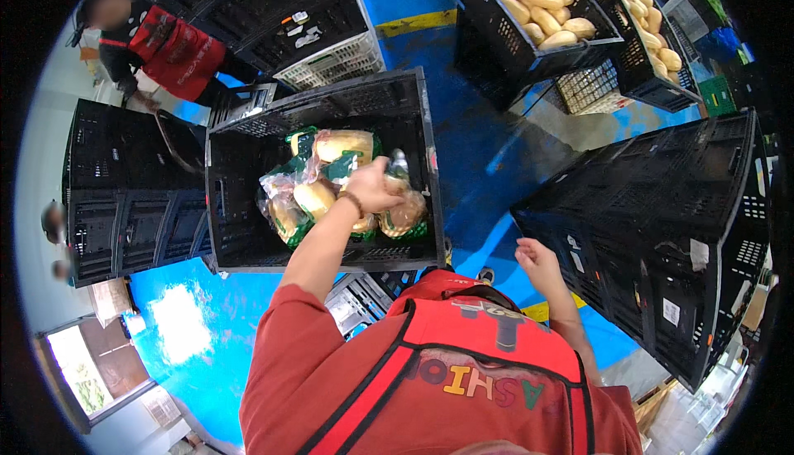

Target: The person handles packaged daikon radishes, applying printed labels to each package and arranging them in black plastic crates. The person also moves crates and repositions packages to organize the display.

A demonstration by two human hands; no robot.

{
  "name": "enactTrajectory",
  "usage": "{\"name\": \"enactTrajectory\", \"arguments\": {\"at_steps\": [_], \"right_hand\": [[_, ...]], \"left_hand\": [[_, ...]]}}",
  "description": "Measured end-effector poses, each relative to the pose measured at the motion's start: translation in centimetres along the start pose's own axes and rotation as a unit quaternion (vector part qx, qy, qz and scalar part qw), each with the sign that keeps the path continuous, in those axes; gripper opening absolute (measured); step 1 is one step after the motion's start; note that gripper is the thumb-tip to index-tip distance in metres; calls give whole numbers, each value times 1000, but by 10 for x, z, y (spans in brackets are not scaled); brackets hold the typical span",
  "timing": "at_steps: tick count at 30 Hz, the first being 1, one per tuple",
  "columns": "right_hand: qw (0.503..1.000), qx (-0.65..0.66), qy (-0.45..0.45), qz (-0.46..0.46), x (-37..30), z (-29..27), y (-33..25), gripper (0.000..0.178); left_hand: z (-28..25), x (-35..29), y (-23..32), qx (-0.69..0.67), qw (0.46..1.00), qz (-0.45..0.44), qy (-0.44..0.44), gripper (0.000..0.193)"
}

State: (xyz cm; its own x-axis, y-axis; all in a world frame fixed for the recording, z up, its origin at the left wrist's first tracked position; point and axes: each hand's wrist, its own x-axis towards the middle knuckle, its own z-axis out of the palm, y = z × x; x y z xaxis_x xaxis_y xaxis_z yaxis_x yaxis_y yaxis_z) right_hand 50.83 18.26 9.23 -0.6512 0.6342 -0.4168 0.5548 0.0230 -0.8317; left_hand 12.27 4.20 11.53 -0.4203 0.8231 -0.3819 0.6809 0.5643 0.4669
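My left hand (376, 187) reaches down into a black plastic crate (248, 198) in front of me. Its fingers are closed on the clear plastic of a bagged squash (404, 215) at the crate's right side. Several more bagged squash (314, 198) lie loosely together there, pale yellow in clear and green wrapping. Part of the wrapping under my palm is hidden. Away from the crate, my right hand (538, 263) hangs beside my body near a stack of black crates. Its fingers are loosely bent and apart, with nothing seen in them.
Two black crates of pale squash (542, 0) stand at the far right. Tall stacks of black crates rise at the right (645, 232), left (136, 190) and back (273, 8). A person in a red apron (178, 54) stands at the far left. The floor (178, 314) is blue.
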Motion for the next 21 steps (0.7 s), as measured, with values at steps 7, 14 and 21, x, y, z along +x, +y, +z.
{"name": "enactTrajectory", "arguments": {"at_steps": [7,14,21], "right_hand": [[948,-101,20,-302,-8,-41,-172,39],[760,-279,282,-515,-57,-99,-298,76],[574,-393,392,-602,-137,-232,-345,50]], "left_hand": [[-112,-64,83,64,905,190,376,79],[-148,-97,241,-204,752,436,450,94],[-151,-100,400,-332,490,657,467,102]]}}
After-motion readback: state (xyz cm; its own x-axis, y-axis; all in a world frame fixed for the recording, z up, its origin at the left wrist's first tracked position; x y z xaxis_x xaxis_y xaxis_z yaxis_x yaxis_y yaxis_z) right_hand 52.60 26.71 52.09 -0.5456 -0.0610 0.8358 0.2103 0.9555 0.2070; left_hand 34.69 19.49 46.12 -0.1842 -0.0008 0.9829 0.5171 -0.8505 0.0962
